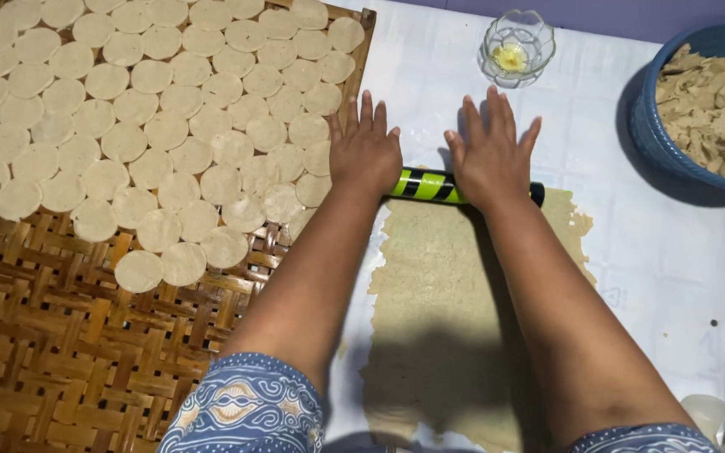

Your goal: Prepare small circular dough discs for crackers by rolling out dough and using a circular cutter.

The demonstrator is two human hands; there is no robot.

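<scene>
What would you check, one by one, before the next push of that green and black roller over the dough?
1. Both palms flat on the roller: ok. The left hand and right hand press on the rolling pin, fingers spread.
2. Roller on the dough: ok, it lies across the far edge of the dough sheet.
3. Sheet in one piece: not ok, its edges are ragged, and torn at the right.
4. Even thickness: cannot tell.
5. Room ahead: ok, the glass bowl stands well beyond the fingertips.
6. Left side: not ok, the woven tray of dough rounds sits right beside the left hand.
</scene>
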